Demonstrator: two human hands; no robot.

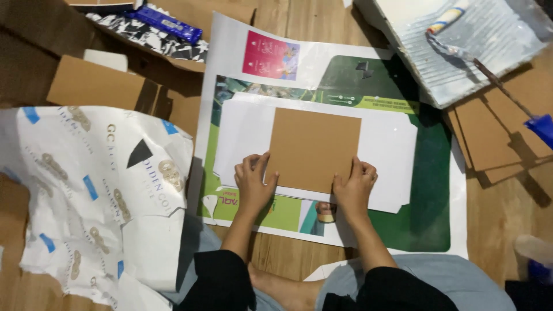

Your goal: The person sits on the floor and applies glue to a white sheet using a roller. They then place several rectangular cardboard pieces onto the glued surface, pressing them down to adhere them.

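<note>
Left hand (253,185) and right hand (353,187): both rest flat, fingers spread, on the lower corners of a brown cardboard rectangle (314,148), gripping nothing. The cardboard lies centred on a white die-cut sheet (386,144), itself atop a green printed poster (429,190) on the wooden floor (495,219). Paint tray (489,63) with roller (461,52) sits upper right.

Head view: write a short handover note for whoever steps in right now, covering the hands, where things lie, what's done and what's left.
Left hand: flat on the lower left corner of the brown card.
Right hand: flat on its lower right corner.
The card lies on a white die-cut sheet, itself on a large printed poster on the wood floor.
More brown cards are stacked at right, beside a paint tray with a roller.
Done: card placed on the sheet.
Left: cannot tell if it is fixed; the stack remains.
</note>
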